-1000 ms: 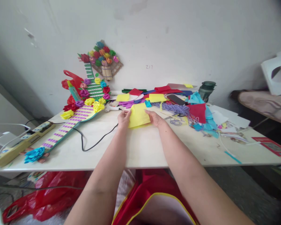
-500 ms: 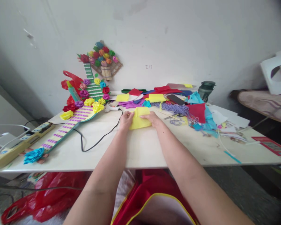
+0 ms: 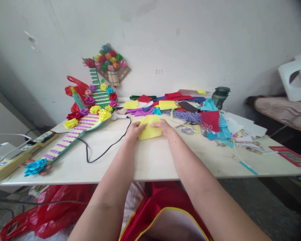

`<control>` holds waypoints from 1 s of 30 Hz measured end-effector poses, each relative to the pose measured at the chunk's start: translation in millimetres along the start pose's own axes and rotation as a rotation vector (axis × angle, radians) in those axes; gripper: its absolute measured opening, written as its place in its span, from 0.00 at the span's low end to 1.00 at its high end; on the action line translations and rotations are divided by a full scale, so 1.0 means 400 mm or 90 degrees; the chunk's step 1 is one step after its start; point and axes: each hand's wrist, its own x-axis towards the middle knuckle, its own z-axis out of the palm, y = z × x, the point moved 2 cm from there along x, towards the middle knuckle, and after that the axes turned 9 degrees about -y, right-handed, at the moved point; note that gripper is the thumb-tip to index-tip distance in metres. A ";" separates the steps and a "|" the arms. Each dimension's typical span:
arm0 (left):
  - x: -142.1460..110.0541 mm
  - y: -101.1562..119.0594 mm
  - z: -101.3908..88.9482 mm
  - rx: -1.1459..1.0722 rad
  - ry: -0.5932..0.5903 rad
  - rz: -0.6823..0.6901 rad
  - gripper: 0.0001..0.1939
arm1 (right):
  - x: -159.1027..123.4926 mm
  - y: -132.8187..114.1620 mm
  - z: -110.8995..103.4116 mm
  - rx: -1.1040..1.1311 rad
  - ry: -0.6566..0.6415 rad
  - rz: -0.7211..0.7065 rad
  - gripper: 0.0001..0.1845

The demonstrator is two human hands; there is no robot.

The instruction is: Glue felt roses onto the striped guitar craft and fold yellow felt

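Yellow sheet [image 3: 151, 131] pinched between two hands over the worktop [image 3: 155, 164], at twelve o'clock from the person.
The left hand [image 3: 133, 130] grips its nine o'clock side, the right hand [image 3: 163, 126] its three o'clock side, thumbs on top. Light, matched pressure from both thumbs would likely keep the thin-looking material square and free of stray creases; the black cable [image 3: 111, 146], towards eight o'clock, is best left clear of the left forearm.
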 end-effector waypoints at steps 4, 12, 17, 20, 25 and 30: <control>0.000 -0.004 0.002 -0.006 -0.033 -0.016 0.19 | 0.002 0.002 -0.001 -0.002 -0.018 -0.011 0.18; -0.001 -0.010 0.001 -0.009 -0.077 -0.027 0.19 | -0.009 -0.012 0.003 -0.004 0.003 0.018 0.16; 0.002 -0.013 0.001 -0.012 -0.092 -0.013 0.21 | -0.007 -0.012 0.004 0.000 -0.002 0.010 0.15; 0.003 -0.013 0.002 -0.013 -0.088 -0.021 0.21 | -0.002 -0.006 0.001 0.007 -0.009 0.002 0.17; 0.001 -0.011 0.001 -0.016 -0.094 -0.032 0.22 | 0.002 -0.006 -0.007 0.031 -0.036 -0.037 0.21; -0.013 -0.002 0.010 -0.025 -0.135 -0.063 0.22 | -0.008 -0.038 -0.026 -0.057 0.046 -0.088 0.22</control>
